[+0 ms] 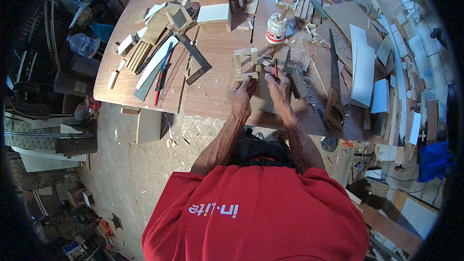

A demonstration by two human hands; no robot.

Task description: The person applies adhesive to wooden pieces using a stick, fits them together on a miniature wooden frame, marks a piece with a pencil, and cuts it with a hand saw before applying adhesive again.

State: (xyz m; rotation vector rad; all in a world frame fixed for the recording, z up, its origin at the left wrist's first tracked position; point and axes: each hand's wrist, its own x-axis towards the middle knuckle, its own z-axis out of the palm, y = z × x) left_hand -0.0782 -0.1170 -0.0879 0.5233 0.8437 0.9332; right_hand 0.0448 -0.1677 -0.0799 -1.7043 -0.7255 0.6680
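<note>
Workshop w/ dusty concrete floor, shavings under a big brown wooden desk (212, 92) crowded w/ offcuts.

Left hand (241, 95) presses flat on a small frame of pale wood strips (247, 63), fingers spread, not clamped round it. Right hand (279, 87) is pinched on a thin red pencil (276, 67), tip up near the frame's right side. Frame sits mid-desk, just beyond both hands.

Risks, as I judge: frame is light, looks loosely joined, so a slack left hand could let it skid and the mark go off. White glue jar (276, 29) stands just behind; a nudge could tip it. Handsaw (334, 87) lies near the right forearm, teeth could snag skin.

Materials: raw matte strips, square-cut; smooth plastic jar; dark steel square (195, 58) at left; white laminate board (362, 67), glossy, slightly curved.
</note>
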